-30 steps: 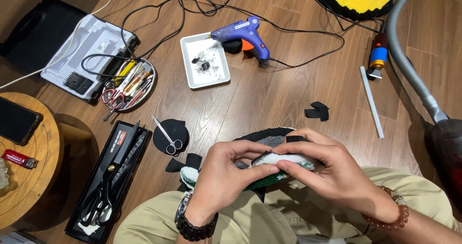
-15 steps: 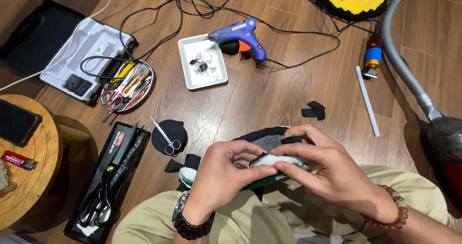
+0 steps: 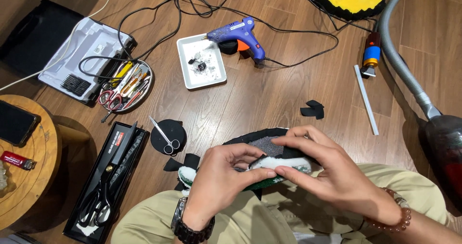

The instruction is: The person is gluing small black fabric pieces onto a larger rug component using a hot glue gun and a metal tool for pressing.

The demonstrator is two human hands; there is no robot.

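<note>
Over the lap, the left hand (image 3: 219,176) and right hand (image 3: 327,169) both pinch the tufted rug piece (image 3: 284,163) (white pile, green edge, black backing), held much as it was a second ago, the small scissors (image 3: 166,139) untouched on the floor.

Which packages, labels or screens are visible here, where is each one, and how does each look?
Phone: on the round wooden table, far left; dark rectangle, screen off.
Scissors box: open on the floor, lower left; long black case, small red label near its top.
Plastic tray insert: upper left on a black lid; white, moulded, rectangular.
Red lighter: on the same table; small, with a label too small to tell.
</note>
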